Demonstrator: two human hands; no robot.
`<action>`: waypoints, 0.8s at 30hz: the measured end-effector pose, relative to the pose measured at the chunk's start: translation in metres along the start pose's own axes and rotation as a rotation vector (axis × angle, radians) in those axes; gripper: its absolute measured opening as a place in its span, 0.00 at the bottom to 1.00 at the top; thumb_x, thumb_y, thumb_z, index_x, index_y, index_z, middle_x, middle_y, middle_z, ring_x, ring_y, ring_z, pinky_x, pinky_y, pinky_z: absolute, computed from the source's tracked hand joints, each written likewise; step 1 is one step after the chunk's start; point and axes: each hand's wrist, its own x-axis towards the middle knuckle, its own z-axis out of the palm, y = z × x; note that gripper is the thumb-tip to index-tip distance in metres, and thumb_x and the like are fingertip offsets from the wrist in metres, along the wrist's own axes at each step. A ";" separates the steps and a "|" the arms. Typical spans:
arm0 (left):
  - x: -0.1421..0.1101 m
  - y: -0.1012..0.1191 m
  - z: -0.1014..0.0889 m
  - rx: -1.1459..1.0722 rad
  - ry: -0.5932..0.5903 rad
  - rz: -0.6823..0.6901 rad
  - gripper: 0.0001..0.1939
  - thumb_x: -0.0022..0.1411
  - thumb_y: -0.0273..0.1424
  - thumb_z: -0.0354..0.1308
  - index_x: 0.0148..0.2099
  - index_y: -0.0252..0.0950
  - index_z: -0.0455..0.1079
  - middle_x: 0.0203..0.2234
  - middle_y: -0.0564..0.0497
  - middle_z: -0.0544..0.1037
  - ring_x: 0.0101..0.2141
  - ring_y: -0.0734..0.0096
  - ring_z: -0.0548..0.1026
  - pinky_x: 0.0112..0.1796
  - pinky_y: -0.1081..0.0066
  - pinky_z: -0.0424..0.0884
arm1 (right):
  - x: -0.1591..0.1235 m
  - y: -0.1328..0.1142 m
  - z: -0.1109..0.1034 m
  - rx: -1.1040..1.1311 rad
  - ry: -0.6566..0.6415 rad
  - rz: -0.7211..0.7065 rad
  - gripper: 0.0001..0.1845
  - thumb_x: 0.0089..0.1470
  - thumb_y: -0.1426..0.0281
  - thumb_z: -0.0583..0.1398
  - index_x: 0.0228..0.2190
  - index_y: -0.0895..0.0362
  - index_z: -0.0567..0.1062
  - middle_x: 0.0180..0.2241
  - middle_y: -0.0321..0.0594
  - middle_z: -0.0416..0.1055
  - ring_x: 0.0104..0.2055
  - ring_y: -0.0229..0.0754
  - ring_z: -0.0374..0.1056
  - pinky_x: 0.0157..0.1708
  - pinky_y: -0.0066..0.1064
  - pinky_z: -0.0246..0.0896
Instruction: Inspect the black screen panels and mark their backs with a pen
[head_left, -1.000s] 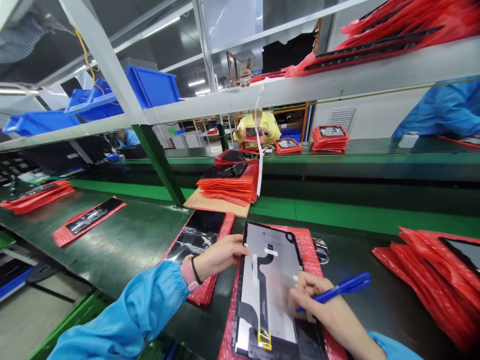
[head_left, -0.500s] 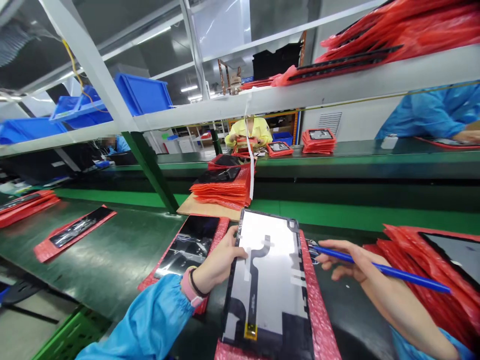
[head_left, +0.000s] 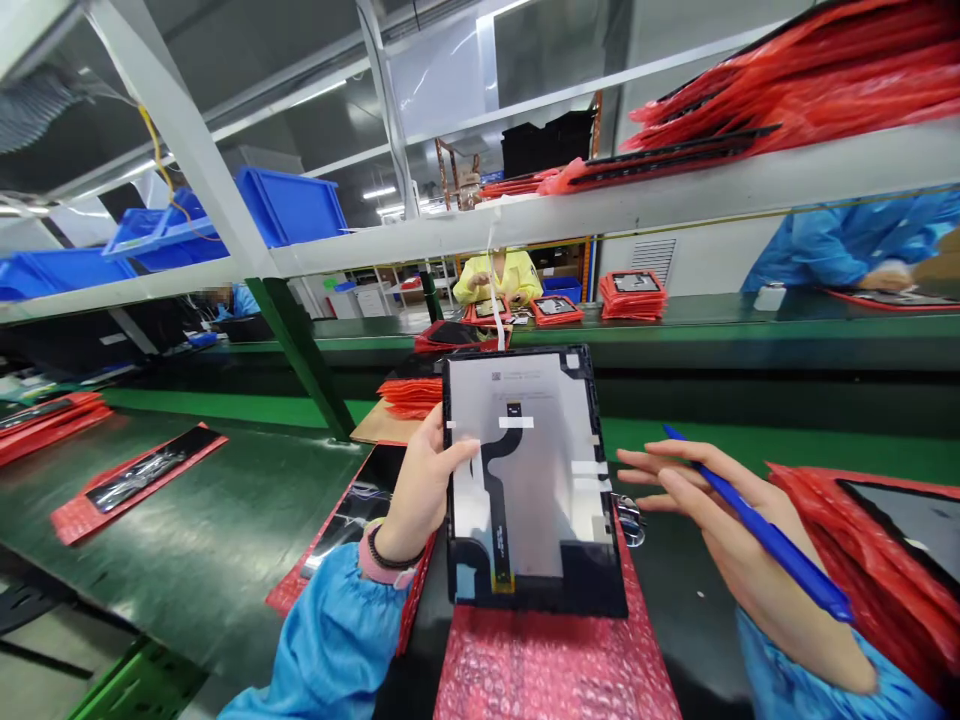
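Note:
My left hand grips the left edge of a tablet screen panel, thumb on its back. The panel is tilted up, showing a silver back with a black ribbon cable and white tape pieces. Beneath its lower edge lies a pink bubble-wrap bag. My right hand is to the right of the panel, apart from it. A blue pen-like stick rests in that hand between thumb and fingers, the other fingers stretched out. A small shiny metal object lies beside the panel.
Another dark screen on red wrap lies left of my left hand. Red-wrapped stacks stand at right and behind the panel. A shelf beam crosses above, with blue bins on it. Co-workers sit across the bench.
The panel has been raised off the bubble-wrap bag and tipped more upright by my left hand. My right hand still has the blue stick, now turned more steeply.

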 end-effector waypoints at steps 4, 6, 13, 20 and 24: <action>-0.001 -0.009 0.006 0.224 0.165 0.240 0.07 0.55 0.29 0.63 0.38 0.38 0.73 0.28 0.55 0.79 0.31 0.71 0.76 0.35 0.74 0.71 | 0.005 0.003 0.014 0.298 -0.094 0.053 0.20 0.54 0.62 0.62 0.49 0.50 0.69 0.53 0.46 0.71 0.53 0.53 0.69 0.50 0.46 0.67; -0.004 -0.016 0.008 0.402 0.149 0.357 0.04 0.57 0.28 0.61 0.36 0.39 0.75 0.27 0.54 0.80 0.28 0.71 0.76 0.33 0.74 0.70 | 0.009 0.008 0.020 0.495 -0.217 0.111 0.26 0.54 0.58 0.62 0.54 0.47 0.66 0.59 0.44 0.64 0.57 0.54 0.64 0.53 0.49 0.63; -0.004 -0.033 0.006 0.722 -0.565 0.566 0.22 0.60 0.18 0.53 0.50 0.46 0.74 0.50 0.52 0.76 0.57 0.62 0.67 0.60 0.60 0.55 | 0.013 0.018 0.031 0.644 -0.274 0.280 0.32 0.39 0.42 0.63 0.43 0.44 0.75 0.51 0.41 0.73 0.52 0.56 0.68 0.49 0.50 0.65; -0.012 -0.010 0.020 0.804 -0.806 0.474 0.19 0.60 0.25 0.56 0.53 0.43 0.72 0.54 0.47 0.72 0.61 0.59 0.61 0.62 0.56 0.46 | 0.004 0.027 0.026 0.424 -0.135 0.339 0.28 0.39 0.45 0.65 0.38 0.48 0.73 0.38 0.45 0.79 0.43 0.57 0.74 0.36 0.45 0.71; -0.023 0.001 0.025 0.676 -0.870 0.322 0.11 0.59 0.24 0.56 0.38 0.42 0.78 0.47 0.46 0.78 0.56 0.58 0.67 0.61 0.54 0.48 | 0.003 0.036 0.024 0.411 -0.168 0.271 0.33 0.43 0.48 0.64 0.50 0.45 0.68 0.44 0.45 0.77 0.45 0.56 0.73 0.37 0.44 0.71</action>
